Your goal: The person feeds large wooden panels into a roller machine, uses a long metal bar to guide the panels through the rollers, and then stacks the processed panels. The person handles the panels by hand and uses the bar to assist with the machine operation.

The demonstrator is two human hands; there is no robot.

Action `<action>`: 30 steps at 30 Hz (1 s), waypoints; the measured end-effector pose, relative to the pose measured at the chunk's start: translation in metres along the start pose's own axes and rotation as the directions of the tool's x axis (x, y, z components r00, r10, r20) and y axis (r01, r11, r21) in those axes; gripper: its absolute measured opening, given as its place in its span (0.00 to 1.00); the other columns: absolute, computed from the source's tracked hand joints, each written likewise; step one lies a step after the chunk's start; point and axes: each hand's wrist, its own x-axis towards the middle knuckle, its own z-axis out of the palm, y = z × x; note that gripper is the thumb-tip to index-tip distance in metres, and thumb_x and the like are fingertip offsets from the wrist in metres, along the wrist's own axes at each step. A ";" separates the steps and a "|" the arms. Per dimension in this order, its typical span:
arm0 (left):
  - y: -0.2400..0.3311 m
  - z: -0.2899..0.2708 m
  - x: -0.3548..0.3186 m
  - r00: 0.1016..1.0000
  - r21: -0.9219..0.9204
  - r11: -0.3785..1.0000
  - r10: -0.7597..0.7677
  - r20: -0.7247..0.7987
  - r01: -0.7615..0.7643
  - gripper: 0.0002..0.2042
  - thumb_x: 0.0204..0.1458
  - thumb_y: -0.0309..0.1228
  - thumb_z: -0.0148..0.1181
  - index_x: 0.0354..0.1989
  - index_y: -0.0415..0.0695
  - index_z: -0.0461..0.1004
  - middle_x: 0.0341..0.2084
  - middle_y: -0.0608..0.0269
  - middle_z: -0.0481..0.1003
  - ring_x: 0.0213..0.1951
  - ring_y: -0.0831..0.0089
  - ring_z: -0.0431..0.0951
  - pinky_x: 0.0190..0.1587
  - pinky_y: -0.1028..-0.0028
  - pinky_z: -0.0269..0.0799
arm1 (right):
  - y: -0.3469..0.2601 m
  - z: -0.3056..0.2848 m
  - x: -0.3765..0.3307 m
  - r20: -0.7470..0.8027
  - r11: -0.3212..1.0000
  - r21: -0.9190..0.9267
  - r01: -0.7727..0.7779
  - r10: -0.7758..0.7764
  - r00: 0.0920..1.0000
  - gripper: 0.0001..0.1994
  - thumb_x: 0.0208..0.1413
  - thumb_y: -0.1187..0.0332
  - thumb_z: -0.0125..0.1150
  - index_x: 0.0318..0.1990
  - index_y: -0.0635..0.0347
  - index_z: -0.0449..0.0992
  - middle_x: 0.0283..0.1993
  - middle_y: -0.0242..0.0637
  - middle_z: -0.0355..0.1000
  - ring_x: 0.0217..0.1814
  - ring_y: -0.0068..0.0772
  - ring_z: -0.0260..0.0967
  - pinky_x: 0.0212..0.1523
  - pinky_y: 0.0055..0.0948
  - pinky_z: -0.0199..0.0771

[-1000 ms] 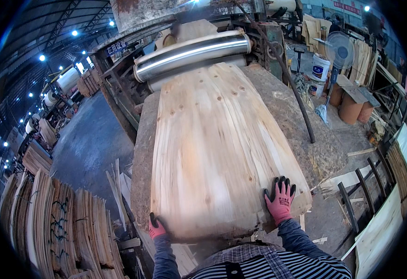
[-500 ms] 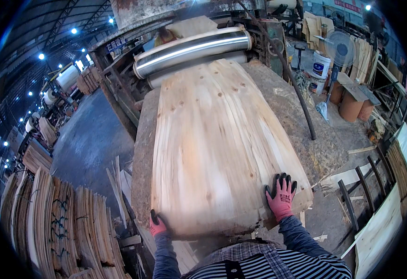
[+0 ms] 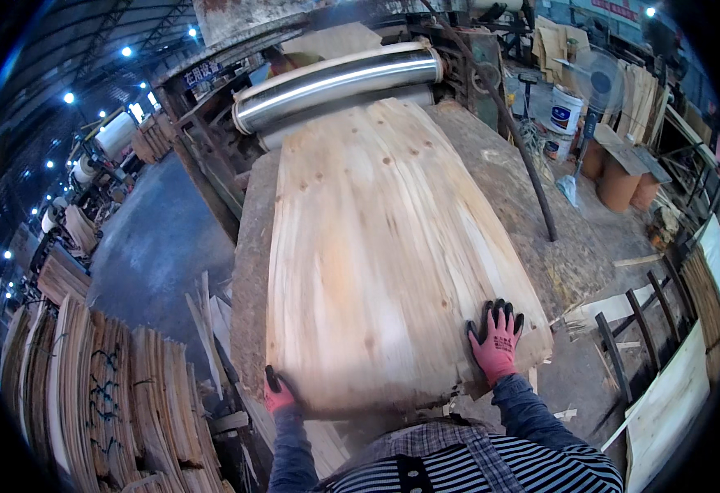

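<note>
The sheet [image 3: 368, 271] is made of matt, knotty wood, while the roller [image 3: 338, 89] is finished in glossy, smooth metal. A rough, matt surface is shown by the table [image 3: 504, 185].

White characters are carried on a dark blue sign [image 3: 201, 76], which is mounted on the machine frame [image 3: 204, 182] to the left of the rollers [image 3: 337, 86]. Pale characters are borne by a red banner [image 3: 615, 9] in the background. A blue label with white marking is fixed to a white bucket [image 3: 563, 113]. Small dark lettering is printed on the back of the pink glove [image 3: 494, 355] on the right hand [image 3: 498, 338]; its wording appears too small to be read reliably.
</note>
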 end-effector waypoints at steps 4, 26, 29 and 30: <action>0.005 0.000 -0.001 0.990 0.077 0.988 -0.136 0.021 0.134 0.17 0.46 0.37 0.55 0.45 0.46 0.69 0.37 0.54 0.73 0.40 0.59 0.73 0.44 0.67 0.67 | -0.004 0.000 0.000 -0.020 1.000 -0.016 -0.008 0.008 1.000 0.31 0.44 0.49 0.52 0.53 0.61 0.62 0.58 0.47 0.52 0.65 0.46 0.38 0.63 0.48 0.25; 0.028 -0.022 0.039 0.947 0.712 0.688 -0.114 0.300 -0.142 0.25 0.44 0.52 0.50 0.51 0.56 0.65 0.43 0.56 0.70 0.43 0.57 0.70 0.44 0.64 0.66 | 0.072 -0.079 -0.032 -0.257 0.926 0.283 0.249 -0.176 0.950 0.30 0.42 0.50 0.54 0.50 0.61 0.63 0.54 0.47 0.56 0.59 0.45 0.49 0.61 0.51 0.35; 0.111 -0.007 0.014 0.956 0.710 0.641 0.166 0.242 -0.291 0.28 0.46 0.51 0.48 0.56 0.55 0.58 0.50 0.54 0.63 0.48 0.56 0.65 0.49 0.63 0.61 | 0.153 -0.137 -0.069 -0.047 0.911 0.410 0.040 -0.023 0.999 0.30 0.42 0.54 0.57 0.51 0.62 0.62 0.54 0.51 0.56 0.58 0.49 0.50 0.60 0.45 0.44; 0.106 0.004 0.022 0.925 0.579 0.721 0.306 0.226 -0.380 0.27 0.48 0.50 0.46 0.57 0.55 0.57 0.52 0.54 0.61 0.50 0.57 0.63 0.51 0.63 0.60 | 0.178 -0.141 -0.074 -0.086 0.938 0.348 -0.006 0.039 0.996 0.30 0.42 0.55 0.57 0.52 0.63 0.61 0.55 0.52 0.55 0.58 0.50 0.50 0.59 0.43 0.45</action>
